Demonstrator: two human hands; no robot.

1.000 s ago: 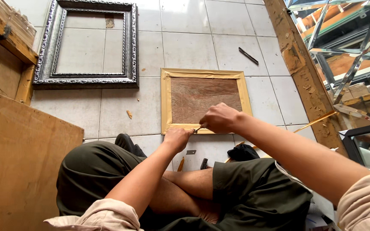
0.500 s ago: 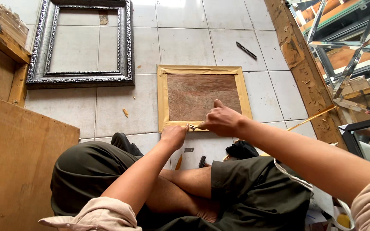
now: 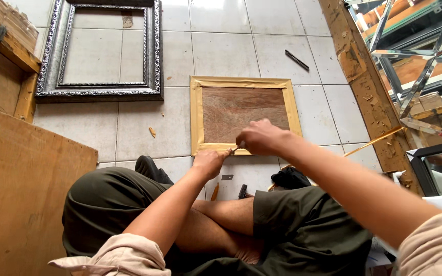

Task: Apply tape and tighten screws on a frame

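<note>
A small pale wooden frame [image 3: 245, 115] with a brown backing board is laid flat on the tiled floor [image 3: 221, 51], directly ahead of the seated person's knees. Its near edge is met by both hands. The left hand [image 3: 210, 161] is closed in a pinch at that edge, and the right hand [image 3: 260, 137] is curled shut just beside it, at 2 o'clock from the left; a thin pale object [image 3: 235, 150] is seen between them, too small to be identified.

At 10 o'clock from the wooden frame, well apart, a larger ornate silver frame [image 3: 101, 51] is laid on the tiles. A dark slim tool [image 3: 296, 60] is seen at 1 o'clock. A brown board [image 3: 21, 189] fills the lower left, and a rough wooden beam [image 3: 369, 87] runs along the right, with mirror pieces [image 3: 415, 56] beyond it. A thin yellow strip [image 3: 373, 141] lies at 4 o'clock.

Small items between the knees, among them a blade-like piece [image 3: 227, 177], are hard to make out. The right fingertips are hidden behind the knuckles.
</note>
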